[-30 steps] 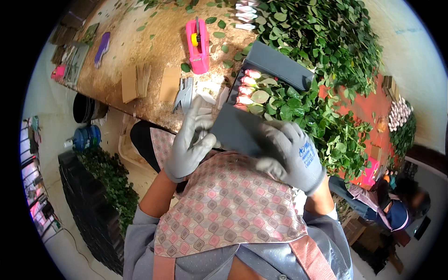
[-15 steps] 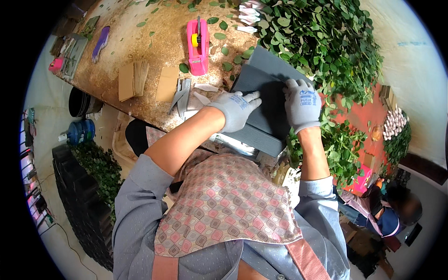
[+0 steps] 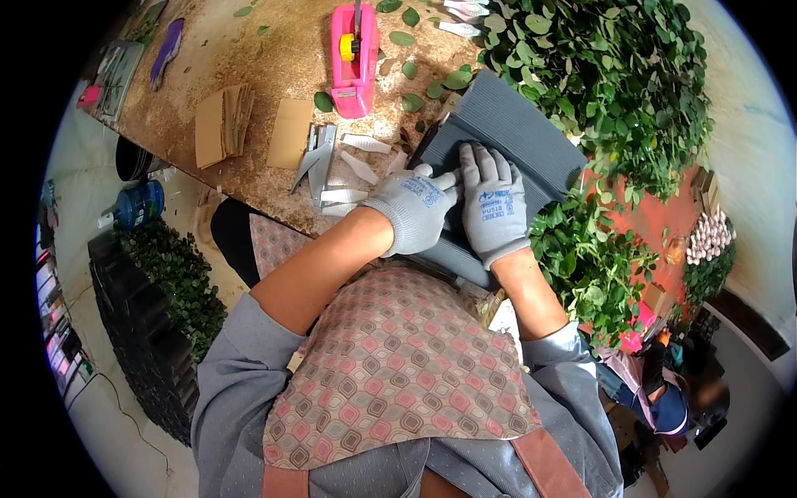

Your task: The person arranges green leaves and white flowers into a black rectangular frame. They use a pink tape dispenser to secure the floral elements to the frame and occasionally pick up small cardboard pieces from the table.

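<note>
A dark grey ribbed sheet [image 3: 531, 137] lies tilted at the table's edge in front of me, with a raised fold along its length. My right hand [image 3: 496, 203], in a pale grey glove, rests flat on its middle with fingers stretched away from me. My left hand [image 3: 413, 209], gloved alike, lies close beside it on the sheet's left part, its fingers pointing right and nearly touching the right hand. Neither hand is wrapped round anything. The sheet's part under both hands is hidden.
A pink tape dispenser [image 3: 355, 70], a metal tool [image 3: 318, 166], white paper tags [image 3: 359, 168] and brown cardboard pieces [image 3: 222, 124] lie on the table [image 3: 286, 50]. Leafy stems [image 3: 598, 91] are heaped at the right. A person [image 3: 664, 398] is at the lower right.
My right hand has moved left and nearer from the sheet's right edge onto its middle, beside my left hand. The sheet's far right flap now shows more. The view has shifted slightly.
</note>
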A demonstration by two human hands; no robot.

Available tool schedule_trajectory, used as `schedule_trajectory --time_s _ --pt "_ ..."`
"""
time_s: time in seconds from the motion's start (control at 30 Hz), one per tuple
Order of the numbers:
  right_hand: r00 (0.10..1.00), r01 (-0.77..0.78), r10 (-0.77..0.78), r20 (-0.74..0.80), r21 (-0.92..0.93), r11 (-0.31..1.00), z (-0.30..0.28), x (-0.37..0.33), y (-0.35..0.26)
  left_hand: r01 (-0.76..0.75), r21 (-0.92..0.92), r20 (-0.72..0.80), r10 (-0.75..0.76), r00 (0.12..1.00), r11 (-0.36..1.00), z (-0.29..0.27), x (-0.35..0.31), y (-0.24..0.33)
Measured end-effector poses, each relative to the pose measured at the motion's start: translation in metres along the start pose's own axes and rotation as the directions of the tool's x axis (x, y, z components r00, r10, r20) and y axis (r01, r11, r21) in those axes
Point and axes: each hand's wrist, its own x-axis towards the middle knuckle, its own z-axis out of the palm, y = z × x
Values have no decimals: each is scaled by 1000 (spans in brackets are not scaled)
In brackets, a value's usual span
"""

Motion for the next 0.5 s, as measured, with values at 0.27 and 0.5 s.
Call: schedule_trajectory --time_s 0.27,0.5 --pt "999 -42 41 -29 -11 999 11 -3 -1 330 -600 57 -373 926 729 -24 -58 -99" --pt "997 -48 49 -54 3 999 11 -1 -1 358 320 -172 -318 932 877 65 -82 -86"
